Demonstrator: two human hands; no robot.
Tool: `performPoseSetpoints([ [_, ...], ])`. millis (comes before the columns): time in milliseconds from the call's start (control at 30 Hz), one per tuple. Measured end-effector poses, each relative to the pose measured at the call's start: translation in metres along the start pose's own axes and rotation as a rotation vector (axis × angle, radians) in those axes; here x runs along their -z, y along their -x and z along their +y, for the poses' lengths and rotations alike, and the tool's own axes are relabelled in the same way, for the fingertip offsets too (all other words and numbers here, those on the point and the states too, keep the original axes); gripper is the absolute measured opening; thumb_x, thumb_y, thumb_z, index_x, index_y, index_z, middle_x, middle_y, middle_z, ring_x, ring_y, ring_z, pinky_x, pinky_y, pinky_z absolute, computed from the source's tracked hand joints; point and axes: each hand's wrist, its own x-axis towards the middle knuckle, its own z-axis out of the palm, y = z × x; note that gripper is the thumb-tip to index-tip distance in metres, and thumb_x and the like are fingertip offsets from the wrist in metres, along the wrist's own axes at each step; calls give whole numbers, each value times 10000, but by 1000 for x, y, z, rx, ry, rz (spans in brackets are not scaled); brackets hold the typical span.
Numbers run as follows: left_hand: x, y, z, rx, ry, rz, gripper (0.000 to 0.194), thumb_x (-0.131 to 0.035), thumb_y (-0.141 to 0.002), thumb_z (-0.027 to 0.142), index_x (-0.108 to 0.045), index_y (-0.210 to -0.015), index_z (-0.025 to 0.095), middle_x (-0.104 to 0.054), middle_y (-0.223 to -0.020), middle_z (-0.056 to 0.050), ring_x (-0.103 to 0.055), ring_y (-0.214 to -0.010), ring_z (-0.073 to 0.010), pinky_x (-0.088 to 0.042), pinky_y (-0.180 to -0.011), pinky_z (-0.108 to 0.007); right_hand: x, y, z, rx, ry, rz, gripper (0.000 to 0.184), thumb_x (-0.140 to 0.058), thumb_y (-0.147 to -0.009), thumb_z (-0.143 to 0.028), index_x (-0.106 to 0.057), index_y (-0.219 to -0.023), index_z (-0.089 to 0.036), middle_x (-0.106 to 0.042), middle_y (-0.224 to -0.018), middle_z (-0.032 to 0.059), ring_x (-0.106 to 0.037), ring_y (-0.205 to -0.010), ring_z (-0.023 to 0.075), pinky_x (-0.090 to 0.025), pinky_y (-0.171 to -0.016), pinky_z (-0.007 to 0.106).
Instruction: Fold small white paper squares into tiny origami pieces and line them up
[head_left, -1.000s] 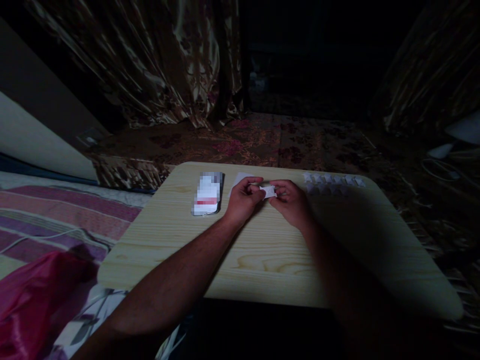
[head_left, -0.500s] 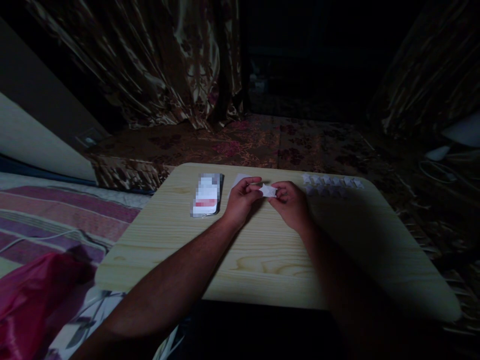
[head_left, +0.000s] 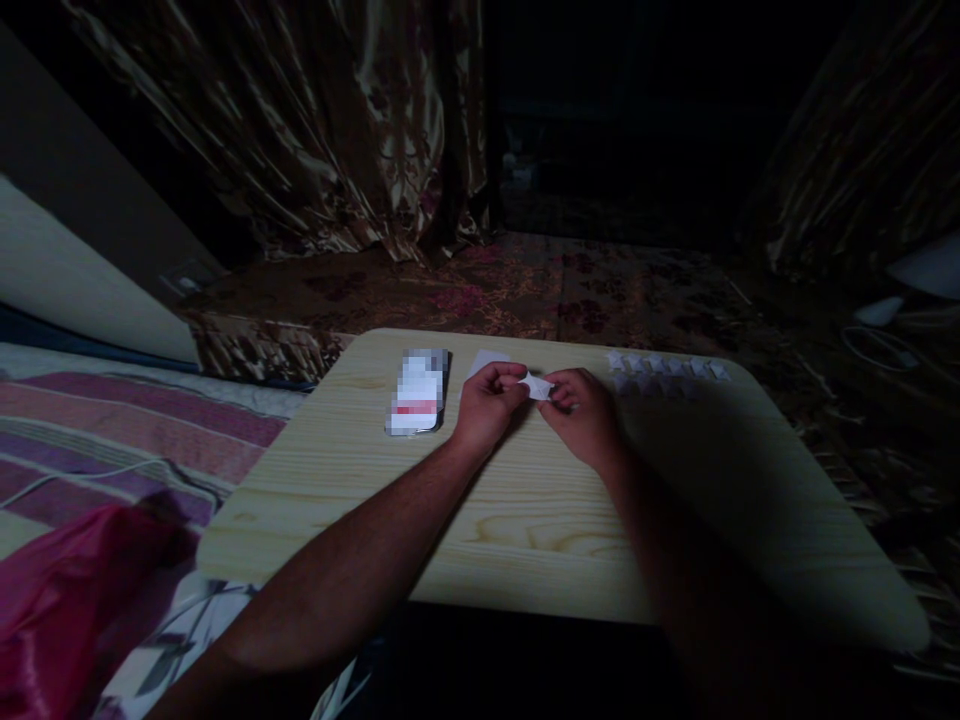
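Observation:
A small white folded paper star (head_left: 538, 387) is held between my two hands above the wooden table (head_left: 420, 520). My left hand (head_left: 489, 402) pinches its left side with thumb and fingers. On the other side, my right hand (head_left: 583, 412) grips the star's right edge between thumb and fingertips. Behind my left hand lies a white sheet of paper (head_left: 489, 358), partly covered by that hand. Two rows of similar folded paper stars (head_left: 655, 364) lie at the table's far right, the nearer row in shadow.
A phone-like object with a blurred face (head_left: 417, 392) lies left of my hands. A striped bed cover (head_left: 135, 420) and a pink cloth (head_left: 82, 590) are at the left. Patterned curtains (head_left: 405, 120) hang beyond the table, and a white cable (head_left: 874, 345) lies at the right.
The paper star is turned slightly between my fingers, and my left fingers have closed in nearer to it. The whole view has shifted a little.

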Motion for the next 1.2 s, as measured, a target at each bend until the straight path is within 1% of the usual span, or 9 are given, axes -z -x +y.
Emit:
performPoseSetpoints([
  [400,0,0,0,-2,-12,-24,319,-714,-663,222,-662,-971,156,-626,-683,13,-546,-592,-98,-429,-613,-235,1,1,-1,-9,135,-16,218,-639,-719,-198,-610,-933,-226,-620,-923,34,-584,-756,168,-491,-652,295],
  [500,-1,2,1,-40,-44,-31,359,-685,-691,218,-636,-1042,159,-663,-767,-16,-580,-655,-112,-454,-668,-251,1,-1,2,-34,161,16,214,-636,-721,-215,-606,-933,-222,-618,-918,35,-585,-758,171,-483,-643,292],
  [600,-1,6,1,-151,-217,-61,408,-648,-728,201,-603,-1133,179,-692,-930,-61,-626,-794,-145,-479,-771,-286,4,-4,5,-75,203,82,248,-639,-714,-233,-603,-959,-215,-617,-915,40,-588,-757,178,-478,-649,299],
  [700,-1,11,1,-300,-503,-132,435,-637,-731,189,-612,-1165,203,-689,-1042,-88,-626,-926,-199,-471,-880,-352,9,-9,8,-138,260,159,259,-637,-708,-252,-605,-962,-211,-623,-913,46,-592,-753,188,-471,-666,314],
  [767,-2,14,1,-419,-695,-211,449,-643,-733,213,-628,-1182,204,-670,-1130,-110,-583,-1070,-257,-422,-982,-420,14,-13,10,-170,290,200,240,-627,-714,-265,-607,-947,-209,-625,-905,47,-593,-755,193,-466,-676,322],
  [833,-4,15,1,-493,-800,-328,475,-634,-758,249,-613,-1230,194,-649,-1194,-127,-550,-1137,-284,-385,-1032,-458,17,-16,10,-189,303,234,230,-620,-714,-272,-605,-934,-207,-627,-907,48,-593,-761,195,-463,-695,329],
  [900,-6,14,0,-545,-886,-399,510,-623,-786,297,-583,-1283,192,-608,-1277,-138,-516,-1201,-293,-341,-1079,-479,20,-19,8,-205,295,247,240,-612,-718,-287,-602,-946,-209,-628,-925,48,-591,-756,192,-464,-695,327],
  [1067,-8,14,-6,-601,-1053,-482,565,-588,-827,404,-537,-1347,191,-539,-1381,-145,-437,-1312,-305,-293,-1119,-500,30,-26,4,-218,313,274,233,-604,-711,-295,-598,-930,-215,-634,-903,36,-586,-743,185,-459,-694,318],
  [1200,-8,12,-11,-607,-1130,-507,559,-538,-858,439,-529,-1358,190,-533,-1392,-144,-433,-1321,-310,-297,-1114,-508,56,-24,17,-282,335,270,256,-611,-711,-337,-602,-937,-216,-642,-874,36,-584,-744,186,-466,-695,308],
])
